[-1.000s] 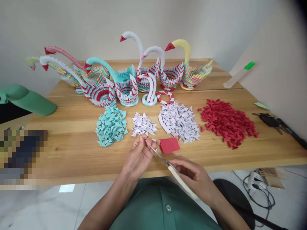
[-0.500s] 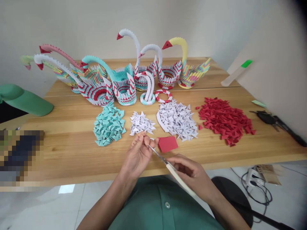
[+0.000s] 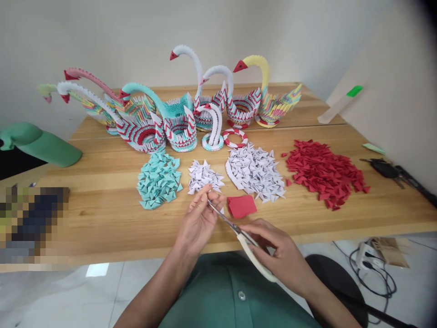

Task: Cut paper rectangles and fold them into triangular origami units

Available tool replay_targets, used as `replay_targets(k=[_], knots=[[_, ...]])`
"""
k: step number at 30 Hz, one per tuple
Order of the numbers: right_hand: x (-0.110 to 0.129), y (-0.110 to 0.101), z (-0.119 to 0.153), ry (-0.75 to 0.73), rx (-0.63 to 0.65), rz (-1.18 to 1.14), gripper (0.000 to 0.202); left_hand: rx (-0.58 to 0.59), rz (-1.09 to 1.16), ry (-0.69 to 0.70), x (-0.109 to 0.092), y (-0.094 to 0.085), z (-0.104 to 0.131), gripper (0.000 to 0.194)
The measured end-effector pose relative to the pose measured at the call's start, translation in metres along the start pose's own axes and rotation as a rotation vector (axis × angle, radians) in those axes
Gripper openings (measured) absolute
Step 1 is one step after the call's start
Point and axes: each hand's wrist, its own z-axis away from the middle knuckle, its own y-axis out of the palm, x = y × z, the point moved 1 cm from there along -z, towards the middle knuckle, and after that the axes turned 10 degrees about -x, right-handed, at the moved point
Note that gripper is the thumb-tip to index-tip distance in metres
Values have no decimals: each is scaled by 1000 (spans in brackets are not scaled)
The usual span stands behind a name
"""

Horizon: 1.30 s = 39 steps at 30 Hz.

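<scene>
1. We have a wooden table (image 3: 102, 223) across the view, with our hands above its near edge.
2. Along its back we see paper swans (image 3: 179, 134), well apart from both hands.
3. The red pile (image 3: 326, 171) lies off to the right, the white pile (image 3: 256, 171) nearer the middle.
4. Our right hand (image 3: 282, 255) comes in from the lower right, back upward, fingers curled and clamped on the white handles of the scissors (image 3: 236, 228).
5. Those scissors slant up and left out of the right fingers, their tips reaching the left fingertips; we cannot tell whether the blades meet.
6. Our left hand (image 3: 200, 223) rises from below, palm turned inward, thumb and forefinger together, the others curled. Anything pinched there is too small for us to tell.
7. Just beyond the left fingertips lies the small pile (image 3: 205, 176).
8. The red cards (image 3: 241, 207) rest right of the left fingers, past the blades.
9. A white scrap (image 3: 222, 210) shows just beside the left hand's curled fingers; whether it touches, we cannot tell.
</scene>
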Motion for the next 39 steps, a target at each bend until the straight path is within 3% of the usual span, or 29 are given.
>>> replay_targets(k=[20,31,35,39], knots=[[-1,0,1,-43,-18,3,33,-13,20,-26,0,1,4,24],[1,6,5,-426,-235,242,34,50,-140,70,7,-6,1,30],[1,5,4,-418,-229,286,36,75,-173,70,4,-9,1,28],[2,1,0,-325,-178,174,33,80,-181,44,-2,-8,1,27]])
